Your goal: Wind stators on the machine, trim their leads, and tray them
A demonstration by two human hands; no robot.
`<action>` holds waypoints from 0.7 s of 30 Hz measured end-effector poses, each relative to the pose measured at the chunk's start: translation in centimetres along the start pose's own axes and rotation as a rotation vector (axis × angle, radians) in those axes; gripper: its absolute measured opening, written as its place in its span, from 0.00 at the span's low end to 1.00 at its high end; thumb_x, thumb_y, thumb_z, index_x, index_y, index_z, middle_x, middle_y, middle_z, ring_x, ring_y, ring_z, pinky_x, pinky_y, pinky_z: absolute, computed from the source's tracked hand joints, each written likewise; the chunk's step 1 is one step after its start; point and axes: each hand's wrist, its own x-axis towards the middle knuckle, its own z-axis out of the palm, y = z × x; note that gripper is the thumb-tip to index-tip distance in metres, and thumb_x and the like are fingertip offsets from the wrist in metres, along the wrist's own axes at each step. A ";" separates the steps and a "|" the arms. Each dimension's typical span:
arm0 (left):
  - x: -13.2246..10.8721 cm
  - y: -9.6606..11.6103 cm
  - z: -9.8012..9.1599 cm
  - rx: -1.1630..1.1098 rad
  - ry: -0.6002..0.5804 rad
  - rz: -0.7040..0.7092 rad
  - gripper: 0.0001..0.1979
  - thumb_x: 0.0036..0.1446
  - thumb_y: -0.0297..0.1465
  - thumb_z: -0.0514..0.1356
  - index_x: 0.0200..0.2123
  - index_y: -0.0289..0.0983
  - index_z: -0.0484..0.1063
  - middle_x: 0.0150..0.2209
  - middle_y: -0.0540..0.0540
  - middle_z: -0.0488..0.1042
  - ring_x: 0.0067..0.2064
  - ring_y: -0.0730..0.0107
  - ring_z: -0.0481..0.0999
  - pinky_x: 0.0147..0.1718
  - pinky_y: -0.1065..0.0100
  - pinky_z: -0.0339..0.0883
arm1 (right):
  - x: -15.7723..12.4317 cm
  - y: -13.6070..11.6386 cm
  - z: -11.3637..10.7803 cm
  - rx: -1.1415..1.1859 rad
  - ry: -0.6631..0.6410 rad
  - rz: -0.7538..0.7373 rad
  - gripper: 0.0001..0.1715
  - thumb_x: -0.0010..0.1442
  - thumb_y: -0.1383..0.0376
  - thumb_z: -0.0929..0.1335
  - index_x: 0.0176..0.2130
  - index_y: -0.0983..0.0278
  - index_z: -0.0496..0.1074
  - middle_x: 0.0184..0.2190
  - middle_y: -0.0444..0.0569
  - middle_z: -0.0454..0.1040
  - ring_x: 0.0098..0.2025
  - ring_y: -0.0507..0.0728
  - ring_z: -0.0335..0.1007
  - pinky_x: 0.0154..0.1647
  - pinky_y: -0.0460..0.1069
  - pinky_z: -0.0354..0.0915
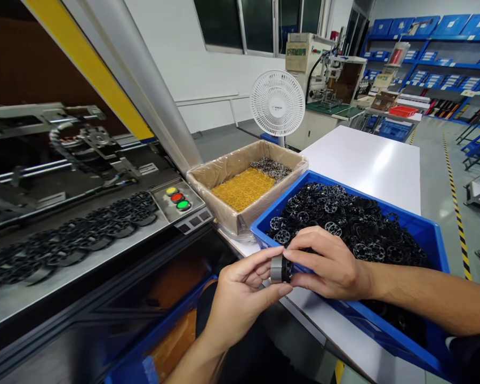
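Observation:
Just in front of the blue bin, my left hand [240, 298] is closed on a grey ring [277, 268], its thumb below and fingers above. My right hand [332, 264] pinches a black round plastic part [287, 270] against the ring's right side. Ring and black part touch, but whether one sits inside the other I cannot tell. Partly behind my right hand and forearm, the blue bin [384, 205] holds a heap of black spoked wheel-like parts [332, 205].
A plastic-lined carton [232, 221] holds yellow and dark parts. To the left, rows of black parts [104, 229] lie on a machine bed beside yellow, red and green buttons [177, 198]. A white fan [278, 104] and a white table [368, 160] stand behind.

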 end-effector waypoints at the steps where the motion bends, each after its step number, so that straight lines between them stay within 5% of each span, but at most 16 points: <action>1: 0.0 0.1 0.0 -0.005 0.000 -0.010 0.25 0.34 0.16 0.74 0.39 0.42 0.84 0.24 0.51 0.81 0.22 0.76 0.78 0.31 0.76 0.77 | 0.0 0.0 0.0 -0.007 -0.001 -0.008 0.18 0.66 0.64 0.69 0.51 0.72 0.69 0.41 0.59 0.74 0.45 0.59 0.71 0.46 0.57 0.75; 7: -0.1 0.0 -0.4 0.034 -0.015 -0.056 0.26 0.33 0.18 0.76 0.39 0.43 0.84 0.28 0.50 0.83 0.25 0.71 0.80 0.28 0.77 0.76 | -0.1 0.0 -0.2 -0.061 -0.035 -0.043 0.16 0.68 0.62 0.67 0.49 0.72 0.70 0.41 0.58 0.74 0.46 0.59 0.71 0.46 0.55 0.76; 11: -0.9 -1.4 -0.8 0.139 0.000 -0.038 0.25 0.48 0.31 0.74 0.52 0.43 0.80 0.36 0.46 0.84 0.30 0.69 0.82 0.36 0.72 0.78 | -0.1 -0.3 -0.2 -0.116 -0.039 -0.053 0.15 0.69 0.62 0.66 0.47 0.74 0.71 0.40 0.59 0.75 0.44 0.59 0.72 0.45 0.55 0.77; 14: -1.7 -2.3 -0.4 0.228 0.039 -0.070 0.29 0.56 0.40 0.68 0.61 0.40 0.72 0.49 0.41 0.81 0.46 0.59 0.83 0.48 0.66 0.76 | -0.4 -0.2 0.2 -0.148 -0.037 -0.044 0.13 0.68 0.63 0.67 0.45 0.71 0.73 0.39 0.58 0.77 0.43 0.60 0.73 0.45 0.54 0.77; 17: -2.3 -2.3 0.3 0.252 0.108 -0.119 0.28 0.58 0.44 0.65 0.60 0.39 0.73 0.57 0.40 0.77 0.57 0.52 0.77 0.56 0.64 0.71 | -0.5 0.4 0.8 -0.120 -0.011 0.057 0.15 0.66 0.56 0.69 0.45 0.65 0.74 0.39 0.54 0.77 0.41 0.58 0.74 0.44 0.51 0.77; 21: -2.6 -2.0 -1.1 0.336 0.120 -0.106 0.25 0.56 0.42 0.67 0.56 0.41 0.77 0.54 0.41 0.79 0.58 0.50 0.76 0.53 0.63 0.74 | 0.0 0.5 0.7 -0.083 -0.047 0.183 0.19 0.62 0.50 0.70 0.43 0.62 0.77 0.38 0.51 0.78 0.38 0.56 0.75 0.42 0.48 0.77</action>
